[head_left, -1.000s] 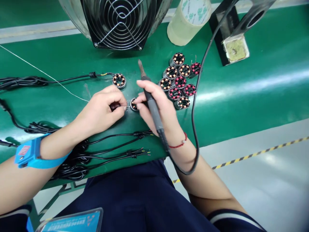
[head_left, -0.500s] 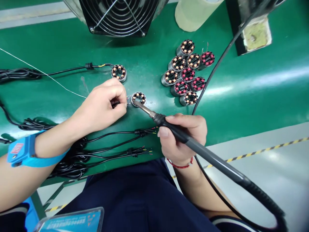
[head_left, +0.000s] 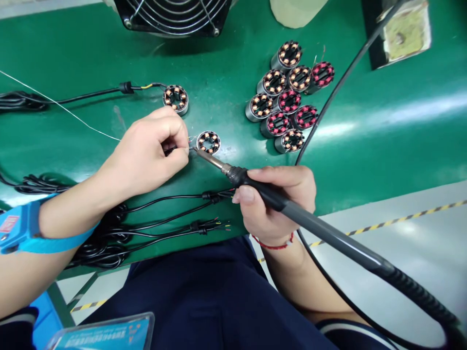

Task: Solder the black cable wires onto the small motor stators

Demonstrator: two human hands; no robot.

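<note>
My left hand [head_left: 146, 150] is closed in a pinch on a thin black cable end and solder wire [head_left: 58, 106], right beside a small round stator [head_left: 208, 142] with copper coils on the green mat. My right hand [head_left: 277, 201] grips a grey soldering iron [head_left: 292, 210] like a pen. Its metal tip touches the wire ends at the stator's left edge. A blue wrist strap [head_left: 22, 228] circles my left wrist.
A second stator [head_left: 175, 98] with a black cable attached lies behind my left hand. Several stators [head_left: 288, 99] stand clustered at the right. Black cables with stripped ends [head_left: 204, 226] lie along the front edge. A fan [head_left: 175, 17] and an iron stand [head_left: 404, 29] sit at the back.
My right hand turned the soldering iron from upright to pointing down, pulled back toward me, and brought the tip to the stator's left edge. The left hand kept its pinch.
</note>
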